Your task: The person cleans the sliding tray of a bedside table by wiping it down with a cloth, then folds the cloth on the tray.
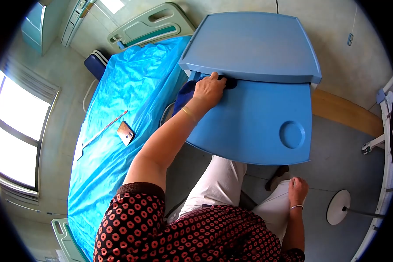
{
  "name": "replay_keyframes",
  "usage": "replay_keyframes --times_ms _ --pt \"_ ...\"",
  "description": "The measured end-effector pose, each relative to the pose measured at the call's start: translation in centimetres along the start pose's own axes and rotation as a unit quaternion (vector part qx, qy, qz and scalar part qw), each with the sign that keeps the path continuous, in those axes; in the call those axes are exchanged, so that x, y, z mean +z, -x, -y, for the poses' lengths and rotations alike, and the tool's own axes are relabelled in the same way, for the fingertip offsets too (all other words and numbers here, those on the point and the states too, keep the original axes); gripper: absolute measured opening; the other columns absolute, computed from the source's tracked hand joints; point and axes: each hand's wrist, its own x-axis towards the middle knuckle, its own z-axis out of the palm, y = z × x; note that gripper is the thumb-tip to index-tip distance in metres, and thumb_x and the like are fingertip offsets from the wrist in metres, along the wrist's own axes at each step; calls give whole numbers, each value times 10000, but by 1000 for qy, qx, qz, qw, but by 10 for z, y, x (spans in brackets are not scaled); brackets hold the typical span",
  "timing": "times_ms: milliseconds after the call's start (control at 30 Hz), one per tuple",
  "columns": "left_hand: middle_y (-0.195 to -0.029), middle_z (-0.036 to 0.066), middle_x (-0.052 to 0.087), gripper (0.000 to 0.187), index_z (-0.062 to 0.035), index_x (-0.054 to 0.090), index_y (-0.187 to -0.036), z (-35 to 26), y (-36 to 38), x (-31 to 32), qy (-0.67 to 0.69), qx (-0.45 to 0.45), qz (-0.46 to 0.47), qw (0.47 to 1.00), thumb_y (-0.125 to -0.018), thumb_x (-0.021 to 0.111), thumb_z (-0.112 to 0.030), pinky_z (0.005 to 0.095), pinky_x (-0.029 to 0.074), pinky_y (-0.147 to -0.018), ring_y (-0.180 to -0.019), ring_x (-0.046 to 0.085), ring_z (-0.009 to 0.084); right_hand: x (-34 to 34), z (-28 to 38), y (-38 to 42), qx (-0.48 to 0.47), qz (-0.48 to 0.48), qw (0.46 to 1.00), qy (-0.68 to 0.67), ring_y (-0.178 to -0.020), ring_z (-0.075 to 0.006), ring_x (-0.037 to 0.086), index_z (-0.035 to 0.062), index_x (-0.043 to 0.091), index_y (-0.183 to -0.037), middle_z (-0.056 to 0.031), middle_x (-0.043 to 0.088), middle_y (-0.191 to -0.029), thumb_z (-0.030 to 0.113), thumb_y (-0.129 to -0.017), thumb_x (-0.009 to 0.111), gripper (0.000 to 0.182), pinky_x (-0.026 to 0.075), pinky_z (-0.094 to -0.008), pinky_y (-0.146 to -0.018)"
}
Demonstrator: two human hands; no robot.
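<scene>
Across the back edge of the blue pull-out tray (249,122), my left hand (209,91) is closed on a dark blue cloth (185,94). Part of the cloth hangs over the tray's left side, and a dark bit shows to the right of the fingers. Just behind the hand is the raised blue tabletop (253,46) of the same unit. My right hand (298,190) rests on my right knee, its fingers curled in, with nothing visible in it.
At the left is a bed with a shiny blue cover (105,174), bearing a phone (125,133) and a thin stick (105,129). A round white base (338,207) with a pole stands on the floor at the right, near a white frame on casters (367,148).
</scene>
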Motion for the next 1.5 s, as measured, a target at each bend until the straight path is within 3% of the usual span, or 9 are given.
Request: replay_keyframes --times_ms 200,267,467,600,800,967,1133,1367,1500 --pt "-985 153 564 255 -145 608 -1119 12 4 -1 24 0 14 1000 -903 490 -213 418 498 -717 -831 621 320 -1 -8 3 -6 -3 1000 4 -870 -282 575 72 646 -832 -89 648 -865 208 -804 584 153 429 -400 -808" --pt "-943 146 574 241 -133 608 -1083 12 11 6 31 -100 16 994 -913 466 -229 432 497 -732 -863 616 341 -3 -8 7 4 0 1000 0 -870 -284 574 68 650 -840 -93 653 -882 208 -805 585 158 431 -397 -807" --pt "-1068 161 582 252 -102 604 -1065 9 -3 14 24 -156 29 987 -908 464 -242 441 487 -782 -935 605 346 0 -4 1 -5 -5 1000 -15 -859 -283 575 64 648 -823 -92 653 -875 211 -807 585 161 439 -400 -792" --pt "-1059 135 589 252 -105 609 -1066 -11 -7 3 34 -119 48 991 -901 473 -240 419 491 -785 -958 601 320 -1 1 0 9 0 1000 -5 -865 -282 574 67 651 -823 -91 652 -868 218 -809 585 165 439 -396 -794" --pt "-1041 134 568 219 -108 627 -982 -76 -2 -15 126 32 36 991 -898 480 -247 411 505 -731 -890 618 306 -2 0 -1 -9 13 999 36 -860 -285 573 66 650 -808 -96 649 -880 213 -804 586 161 434 -399 -794" --pt "-1038 133 565 214 -133 635 -1012 -68 9 -23 124 72 21 989 -867 502 -217 400 502 -700 -842 627 306 1 -4 2 -11 3 1000 29 -840 -294 573 68 649 -802 -97 639 -852 200 -800 576 150 431 -410 -779" --pt "-981 159 589 247 -122 625 -1046 -12 4 -5 108 -56 -1 993 -883 468 -221 413 511 -699 -842 627 331 -1 -1 0 -7 -4 1000 26 -836 -293 573 71 643 -792 -94 633 -835 196 -807 562 149 433 -414 -769" --pt "-1025 202 599 269 -43 626 -986 4 7 4 66 -120 30 990 -896 443 -218 441 498 -777 -924 616 356 1 -8 6 -2 -15 1000 15 -832 -292 575 68 639 -805 -95 634 -847 192 -812 566 144 438 -410 -766" --pt "-1009 172 611 270 -58 630 -975 9 3 4 42 -144 39 988 -893 439 -231 438 499 -780 -910 617 346 -1 -7 5 5 -18 1000 -12 -830 -290 575 69 639 -803 -93 636 -849 195 -813 574 142 442 -407 -764"
